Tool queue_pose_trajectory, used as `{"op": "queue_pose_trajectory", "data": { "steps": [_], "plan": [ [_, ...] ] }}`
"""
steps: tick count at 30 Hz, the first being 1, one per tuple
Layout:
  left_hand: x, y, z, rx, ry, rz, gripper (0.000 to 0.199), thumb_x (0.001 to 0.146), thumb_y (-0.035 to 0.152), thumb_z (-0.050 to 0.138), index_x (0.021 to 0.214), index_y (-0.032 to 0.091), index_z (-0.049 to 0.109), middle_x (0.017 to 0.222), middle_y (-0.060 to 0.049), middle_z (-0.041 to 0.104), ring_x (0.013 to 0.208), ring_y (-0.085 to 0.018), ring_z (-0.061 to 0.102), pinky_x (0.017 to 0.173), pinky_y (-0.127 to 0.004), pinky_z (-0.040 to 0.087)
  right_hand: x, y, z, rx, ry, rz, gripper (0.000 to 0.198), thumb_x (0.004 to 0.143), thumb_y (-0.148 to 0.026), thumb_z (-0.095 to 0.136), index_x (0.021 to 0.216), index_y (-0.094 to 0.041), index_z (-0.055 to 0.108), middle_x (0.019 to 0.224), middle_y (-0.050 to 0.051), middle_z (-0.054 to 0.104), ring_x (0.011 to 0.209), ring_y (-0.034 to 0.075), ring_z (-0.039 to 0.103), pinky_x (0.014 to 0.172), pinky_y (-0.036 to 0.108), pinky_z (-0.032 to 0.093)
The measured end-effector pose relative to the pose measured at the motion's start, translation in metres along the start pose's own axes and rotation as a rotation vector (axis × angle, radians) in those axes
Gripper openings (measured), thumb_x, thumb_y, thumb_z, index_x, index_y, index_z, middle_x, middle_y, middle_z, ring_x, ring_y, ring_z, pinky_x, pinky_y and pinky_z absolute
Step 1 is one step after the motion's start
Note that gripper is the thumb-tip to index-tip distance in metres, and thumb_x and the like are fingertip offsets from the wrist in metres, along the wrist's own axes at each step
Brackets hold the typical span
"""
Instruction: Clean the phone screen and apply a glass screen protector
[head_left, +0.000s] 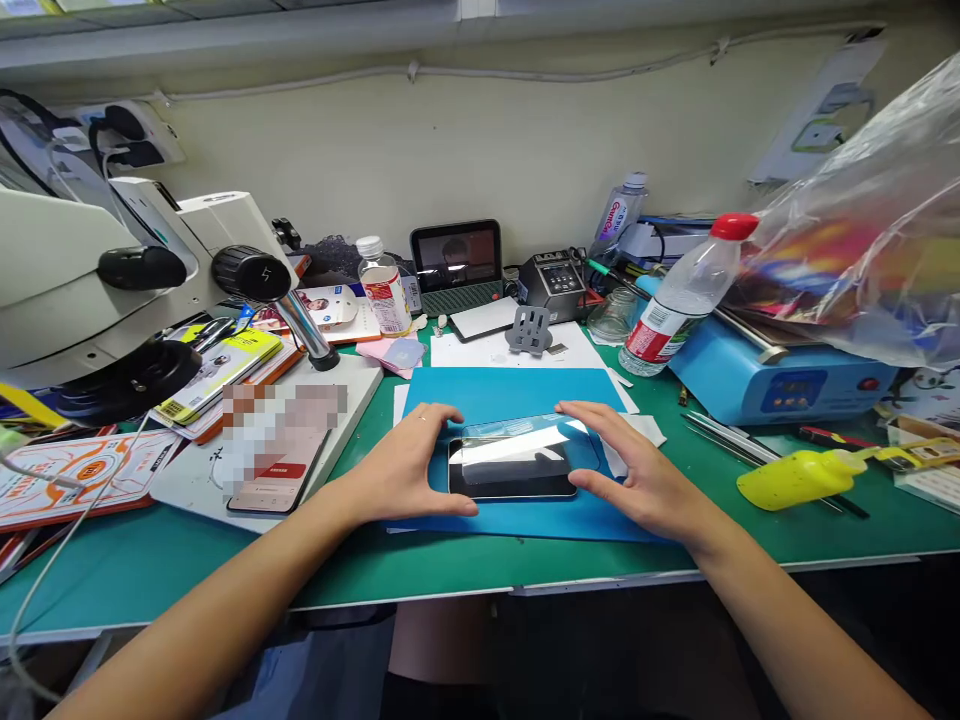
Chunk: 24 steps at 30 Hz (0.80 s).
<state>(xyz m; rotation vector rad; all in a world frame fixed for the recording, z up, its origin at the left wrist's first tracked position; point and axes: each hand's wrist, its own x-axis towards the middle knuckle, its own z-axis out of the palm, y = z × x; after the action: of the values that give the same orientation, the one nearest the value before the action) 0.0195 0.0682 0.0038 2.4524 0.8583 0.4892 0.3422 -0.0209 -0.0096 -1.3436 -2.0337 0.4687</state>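
Note:
A phone with a glossy black screen (517,482) lies on the blue mat, bright light reflecting off its face. Over it is a clear, thin-edged sheet that looks like a glass screen protector (480,432), its outline reaching past the phone's right end. My left hand (401,462) curves around the left side, index finger by the sheet's far edge and thumb low by the phone's near corner. On the opposite side my right hand (641,468) curls likewise, fingertips at the sheet's far edge, thumb by the phone's right end. Exact finger contact is hard to make out.
The blue mat (510,385) covers part of the green bench (420,575). Left stand a microscope (82,290) and another phone (281,470). Right are a yellow squeeze bottle (799,480), tweezers (727,440), a red-capped bottle (679,310) and a blue machine (772,375). A small screen (457,255) stands behind.

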Motion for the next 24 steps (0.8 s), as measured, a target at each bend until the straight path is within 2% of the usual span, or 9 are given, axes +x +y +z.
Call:
{"op": "queue_pose_trajectory", "data": {
  "steps": [5, 10, 24],
  "plan": [
    [0.0021, -0.0051, 0.0022, -0.044, -0.056, -0.009, 0.073, 0.069, 0.053, 0.085, 0.125, 0.020, 0.052, 0.121, -0.012, 0.061, 0.111, -0.031, 0.061, 0.096, -0.047, 0.052, 0.0028, -0.0032, 0.0015, -0.032, -0.050, 0.044, 0.063, 0.092, -0.045, 0.066, 0.151, -0.037, 0.043, 0.153, 0.008, 0.050, 0.142, 0.032, 0.047, 0.111, 0.049, 0.049],
    [0.0039, -0.0039, -0.0003, -0.059, -0.078, -0.025, 0.065, 0.071, 0.050, 0.084, 0.122, 0.021, 0.056, 0.122, -0.011, 0.063, 0.113, -0.031, 0.061, 0.097, -0.046, 0.052, 0.0058, -0.0077, 0.0016, -0.070, -0.091, 0.059, 0.063, 0.091, -0.048, 0.067, 0.149, -0.033, 0.047, 0.154, 0.009, 0.050, 0.143, 0.032, 0.046, 0.118, 0.051, 0.041],
    [0.0026, 0.0002, -0.0073, 0.021, -0.119, 0.034, 0.062, 0.076, 0.047, 0.082, 0.124, 0.020, 0.052, 0.123, -0.010, 0.064, 0.111, -0.029, 0.061, 0.094, -0.044, 0.050, 0.0085, -0.0043, 0.0060, -0.156, -0.178, 0.028, 0.070, 0.087, -0.053, 0.069, 0.149, -0.029, 0.046, 0.154, 0.013, 0.048, 0.144, 0.035, 0.044, 0.117, 0.055, 0.040]
  ]
}}
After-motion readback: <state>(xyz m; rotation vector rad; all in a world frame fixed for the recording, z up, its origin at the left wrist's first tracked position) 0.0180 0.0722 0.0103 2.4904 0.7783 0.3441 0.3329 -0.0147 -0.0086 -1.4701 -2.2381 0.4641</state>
